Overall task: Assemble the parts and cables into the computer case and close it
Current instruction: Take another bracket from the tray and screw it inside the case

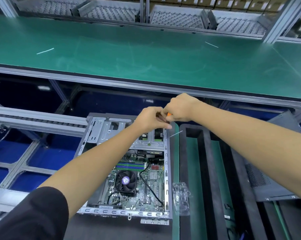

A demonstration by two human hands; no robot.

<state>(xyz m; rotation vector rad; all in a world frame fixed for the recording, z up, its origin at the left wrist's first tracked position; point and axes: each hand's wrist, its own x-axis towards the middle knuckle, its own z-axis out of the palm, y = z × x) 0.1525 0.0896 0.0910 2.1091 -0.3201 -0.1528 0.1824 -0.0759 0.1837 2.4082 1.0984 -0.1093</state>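
Note:
An open metal computer case (166, 179) lies in front of me with its motherboard (139, 186), a black CPU fan (125, 181) and a black cable (149, 184) showing. Both hands meet above the case's far right corner, over the drive bay (111, 132). My right hand (181, 108) grips a tool with an orange handle (169, 114). My left hand (150, 118) pinches something small and dark right beside it; what it is stays hidden by the fingers.
A clear plastic blister pack (181, 198) lies right of the case. Black foam trays (207, 170) fill the right side, with the grey side panel (267, 179) beyond them. A green conveyor belt (146, 54) runs across the back. A roller rail (33, 118) is on the left.

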